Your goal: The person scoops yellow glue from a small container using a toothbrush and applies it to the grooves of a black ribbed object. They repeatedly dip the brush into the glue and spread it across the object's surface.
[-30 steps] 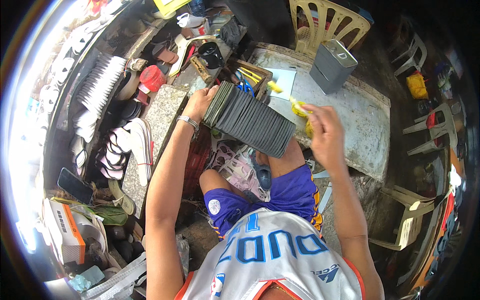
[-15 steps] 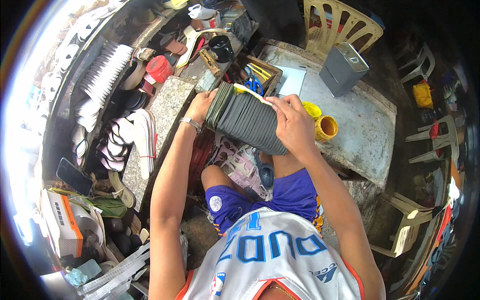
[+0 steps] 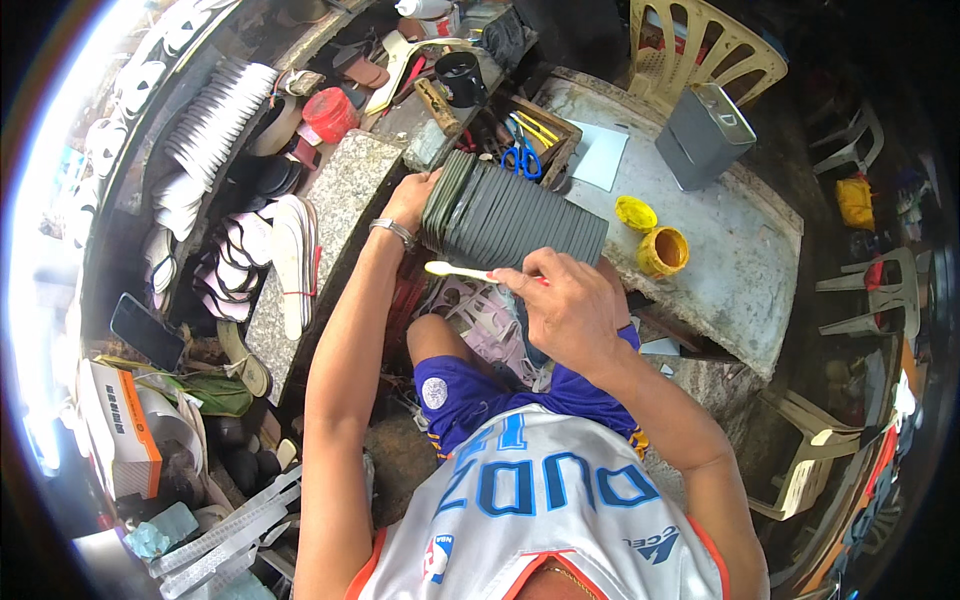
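Observation:
A stack of dark grey sole-like sheets (image 3: pixel 522 215), pressed together in a row, lies above my knees. My left hand (image 3: pixel 408 203) grips its left end, where the sheets look greenish; part of the fingers is hidden behind the stack. In my right hand (image 3: pixel 568 310) is a toothbrush (image 3: pixel 462 271), pinched by its handle. Its yellow-stained head points left, just below the near edge of the stack and apart from it. A yellow-smeared jar (image 3: pixel 663 252) stands open on the table to the right, beside its yellow lid (image 3: pixel 636 213).
Blue scissors (image 3: pixel 522 160) lie in a wooden box (image 3: pixel 570 148) beyond the stack. A grey metal can (image 3: pixel 703 135) stands on the worn table (image 3: pixel 735 270). At left, a stone slab (image 3: pixel 352 170) carries pale soles (image 3: pixel 293 265). A black mug (image 3: pixel 461 80) and a beige plastic chair (image 3: pixel 715 45) are farther back.
My right hand has drawn the toothbrush from the stack's upper edge down to its near side. The stack has tilted slightly; my left hand keeps its hold.

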The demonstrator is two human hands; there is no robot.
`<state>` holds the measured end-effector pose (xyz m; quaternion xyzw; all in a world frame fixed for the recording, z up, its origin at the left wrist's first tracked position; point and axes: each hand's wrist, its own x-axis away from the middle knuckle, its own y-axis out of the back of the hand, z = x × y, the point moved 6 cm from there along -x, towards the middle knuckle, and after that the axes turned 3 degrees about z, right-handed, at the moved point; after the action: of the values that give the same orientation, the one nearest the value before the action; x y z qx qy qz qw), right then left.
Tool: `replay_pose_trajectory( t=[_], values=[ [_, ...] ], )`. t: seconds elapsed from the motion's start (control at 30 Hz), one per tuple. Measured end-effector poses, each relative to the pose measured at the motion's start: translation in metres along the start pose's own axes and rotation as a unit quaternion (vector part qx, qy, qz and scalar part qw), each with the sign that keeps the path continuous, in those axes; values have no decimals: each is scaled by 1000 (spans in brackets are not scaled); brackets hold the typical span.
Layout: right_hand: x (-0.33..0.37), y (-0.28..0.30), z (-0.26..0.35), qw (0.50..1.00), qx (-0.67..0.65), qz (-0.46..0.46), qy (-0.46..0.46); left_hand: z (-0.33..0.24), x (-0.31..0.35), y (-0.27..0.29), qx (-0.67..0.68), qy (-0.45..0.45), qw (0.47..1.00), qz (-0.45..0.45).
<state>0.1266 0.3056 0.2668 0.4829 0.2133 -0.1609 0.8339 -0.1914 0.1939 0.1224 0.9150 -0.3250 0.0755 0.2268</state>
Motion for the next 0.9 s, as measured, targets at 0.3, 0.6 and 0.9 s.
replay_pose_trajectory(
  t=[0.3, 0.6, 0.9],
  values=[
    [-35, 18, -56, 988, 45, -32, -146, -21, 21, -6, 84, 20, 996, 9],
    [-10, 15, -13, 999, 26, 19, -22, 0, 5, -1, -6, 41, 999, -4],
    [-31, 20, -62, 990, 67, -90, -87, 1, 6, -4, 30, 22, 999, 0]
  ],
)
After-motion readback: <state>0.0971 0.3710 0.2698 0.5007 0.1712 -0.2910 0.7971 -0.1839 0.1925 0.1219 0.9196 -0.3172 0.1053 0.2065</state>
